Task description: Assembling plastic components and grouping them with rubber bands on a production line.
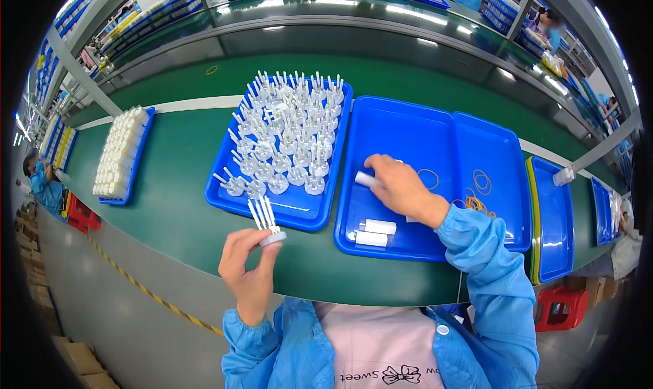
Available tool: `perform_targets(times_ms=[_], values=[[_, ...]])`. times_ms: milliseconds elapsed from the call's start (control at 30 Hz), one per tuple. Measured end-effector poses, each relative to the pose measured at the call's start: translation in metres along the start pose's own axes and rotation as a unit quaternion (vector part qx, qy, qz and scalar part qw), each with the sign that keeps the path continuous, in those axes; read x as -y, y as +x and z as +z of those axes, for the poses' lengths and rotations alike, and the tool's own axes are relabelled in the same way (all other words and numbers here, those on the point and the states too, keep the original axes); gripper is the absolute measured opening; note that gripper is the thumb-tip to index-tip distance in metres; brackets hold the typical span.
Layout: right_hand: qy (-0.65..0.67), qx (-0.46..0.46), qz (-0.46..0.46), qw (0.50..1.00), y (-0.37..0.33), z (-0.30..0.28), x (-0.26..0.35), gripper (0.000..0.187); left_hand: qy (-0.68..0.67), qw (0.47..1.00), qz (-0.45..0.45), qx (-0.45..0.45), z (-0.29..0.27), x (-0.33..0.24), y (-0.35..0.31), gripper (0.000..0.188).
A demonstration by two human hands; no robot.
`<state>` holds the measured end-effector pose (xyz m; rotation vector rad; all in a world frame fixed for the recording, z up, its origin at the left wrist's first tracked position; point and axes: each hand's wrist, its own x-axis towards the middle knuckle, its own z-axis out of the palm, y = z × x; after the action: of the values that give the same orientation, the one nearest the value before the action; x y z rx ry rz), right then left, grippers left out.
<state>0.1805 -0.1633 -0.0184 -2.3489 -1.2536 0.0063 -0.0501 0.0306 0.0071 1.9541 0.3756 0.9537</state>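
In my left hand (246, 270), closed with thumb and fingers on its round base, is a white plastic part with several upright prongs (265, 215). It is held above the table's near edge, just in front of a blue tray (282, 215) crowded with similar pronged parts (299, 140). My right hand (405, 190) reaches into a second blue tray (401, 113) and grips a short white cylinder (365, 179) at its fingertips. Two more white cylinders, an upper one (379, 227) and a lower one (371, 238), lie in that tray. Part of its floor is hidden beneath my right forearm.
A third blue tray (493, 127) on the right holds loose rubber bands (476, 204). Farther right stands a stack of blue and yellow trays (554, 219). A tray of white parts (121, 154) sits at the left. Metal posts (85, 76) rise at the far side.
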Motion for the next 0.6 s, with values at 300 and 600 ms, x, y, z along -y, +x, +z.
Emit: perform_targets(times_ms=[300, 600], values=[[0.414, 0.083, 0.129, 0.897, -0.031, -0.097, 0.024, 0.023, -0.302, 0.923, -0.161, 0.178, 0.024, -0.026, -0.015, 0.014], [0.506, 0.119, 0.151, 0.841, -0.059, -0.096, 0.024, 0.021, -0.329, 0.874, -0.191, 0.303, 0.053, -0.04, -0.019, 0.012]])
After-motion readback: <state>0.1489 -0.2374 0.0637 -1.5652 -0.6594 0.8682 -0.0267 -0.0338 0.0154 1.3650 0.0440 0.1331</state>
